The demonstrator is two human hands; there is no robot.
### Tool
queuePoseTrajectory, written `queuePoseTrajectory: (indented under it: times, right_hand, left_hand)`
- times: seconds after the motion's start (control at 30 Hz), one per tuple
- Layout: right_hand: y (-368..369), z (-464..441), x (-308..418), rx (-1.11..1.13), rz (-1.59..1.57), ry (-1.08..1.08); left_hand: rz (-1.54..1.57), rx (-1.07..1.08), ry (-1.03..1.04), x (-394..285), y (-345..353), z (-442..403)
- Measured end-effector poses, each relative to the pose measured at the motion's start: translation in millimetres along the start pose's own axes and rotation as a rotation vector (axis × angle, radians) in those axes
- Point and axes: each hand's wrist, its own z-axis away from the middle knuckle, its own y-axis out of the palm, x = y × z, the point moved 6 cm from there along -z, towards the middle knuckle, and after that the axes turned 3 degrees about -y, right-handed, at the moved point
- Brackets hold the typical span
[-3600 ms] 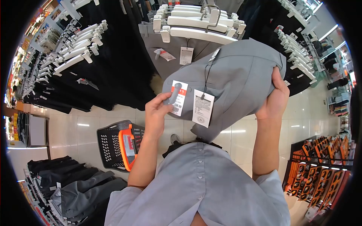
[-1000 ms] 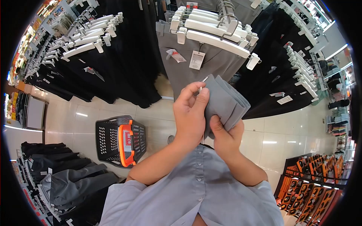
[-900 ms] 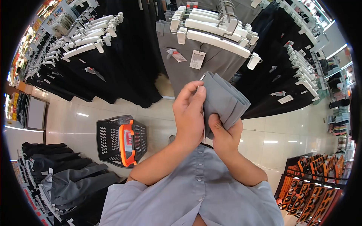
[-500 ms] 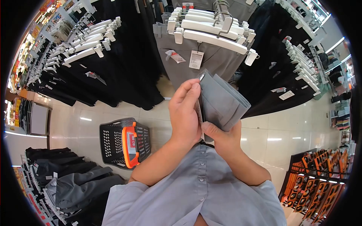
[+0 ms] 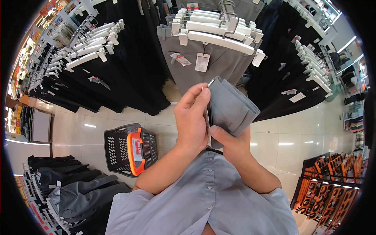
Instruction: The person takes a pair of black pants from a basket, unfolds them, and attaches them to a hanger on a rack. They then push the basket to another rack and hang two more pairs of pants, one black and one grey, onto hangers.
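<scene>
Folded grey trousers (image 5: 231,105) are held in front of my chest, below the hanging clothes. My left hand (image 5: 192,117) is closed on their left edge, thumb and fingertips pinching near the top. Beneath its fingers a thin tag (image 5: 208,117) shows almost edge-on along the fold. My right hand (image 5: 233,145) grips the lower part of the trousers, its thumb lying on the front and its fingers hidden behind. Just above hang similar grey trousers (image 5: 231,58) on white hangers (image 5: 219,41), with a white tag (image 5: 202,62).
A black basket (image 5: 115,150) with an orange handle (image 5: 135,154) stands on the floor at the left. Racks of black trousers (image 5: 129,78) flank the grey ones. Dark clothes (image 5: 86,196) hang at the lower left. An orange-and-black display (image 5: 327,188) stands at the lower right.
The trousers, spread wide between my hands at first, are now folded into a small bundle. My hands have come together. Lately my right thumb has slid down and left on the bundle.
</scene>
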Motion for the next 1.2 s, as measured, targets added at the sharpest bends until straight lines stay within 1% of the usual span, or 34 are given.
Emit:
queuePoseTrajectory:
  times: [0.07,0.2,0.3,0.4,0.47,0.53,0.8,0.9,1.0,1.2]
  right_hand:
    - [-2.4,1.0,-2.9,-0.031,0.001,0.052]
    - [-6.3,3.9,-6.5,-0.092,-0.063,0.081]
    - [-13.5,4.4,-6.9,-0.150,-0.062,0.123]
    - [-24.6,2.5,-5.9,-0.199,0.026,0.180]
    - [-31.0,1.7,-6.8,-0.208,0.063,0.215]
    - [-32.7,-0.3,-5.3,-0.239,-0.006,0.194]
    - [-40.1,-4.6,0.5,-0.289,-0.082,0.170]
    - [-46.9,-4.5,-6.0,-0.250,-0.070,0.169]
    - [-48.9,-6.1,-9.6,-0.240,-0.142,0.194]
    - [-45.9,-7.1,-10.1,-0.208,-0.175,0.210]
  left_hand:
    - [-0.008,0.005,-0.012,1.7,-1.2,0.3]
    - [-0.008,0.026,-0.006,2.7,-0.5,1.9]
    - [-0.108,-0.010,-0.051,6.2,-7.1,-2.4]
    - [-0.355,0.091,-0.120,-5.6,-7.5,-8.1]
    - [-0.434,0.150,-0.129,-11.0,-3.2,-10.1]
    - [-0.509,0.168,-0.147,-15.3,-1.4,-13.2]
    - [-0.554,0.175,-0.094,-14.1,-0.8,-13.4]
    - [-0.490,0.132,-0.225,-15.1,-6.1,-9.0]
    - [-0.343,0.148,-0.277,-15.5,-7.3,-5.9]
    - [-0.305,0.152,-0.274,-16.8,-11.2,-1.1]
